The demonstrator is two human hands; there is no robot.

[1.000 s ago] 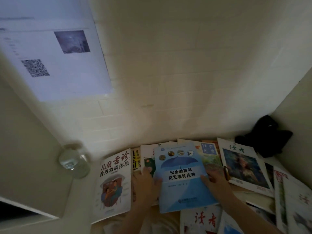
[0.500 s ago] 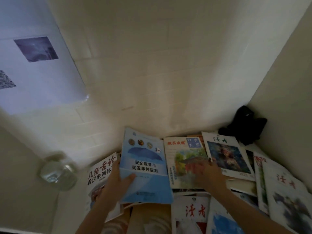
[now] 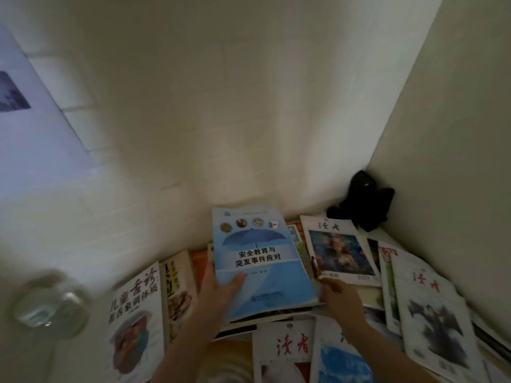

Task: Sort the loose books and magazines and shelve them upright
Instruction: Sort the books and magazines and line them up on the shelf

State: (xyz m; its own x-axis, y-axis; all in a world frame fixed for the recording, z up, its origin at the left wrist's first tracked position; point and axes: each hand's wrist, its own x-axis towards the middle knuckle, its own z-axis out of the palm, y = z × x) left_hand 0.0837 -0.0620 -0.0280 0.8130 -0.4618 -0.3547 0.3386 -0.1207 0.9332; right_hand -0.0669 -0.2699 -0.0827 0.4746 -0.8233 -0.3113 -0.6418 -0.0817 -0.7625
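Left hand grips blue umbrella book, tilted up over spread of magazines. Right hand at book's right edge, grip unclear. Glass jar left, blurred.

The book with the umbrella is pale blue, carrying a darker blue umbrella, four small round pictures in a row above it and black characters on a white band. The magazine at its right is white with dark green characters over a blue-and-gold painting. Another magazine lower down is white with red brush characters. The book at the left is white with orange and black characters. The soft object in the corner is black. The wall is cream.
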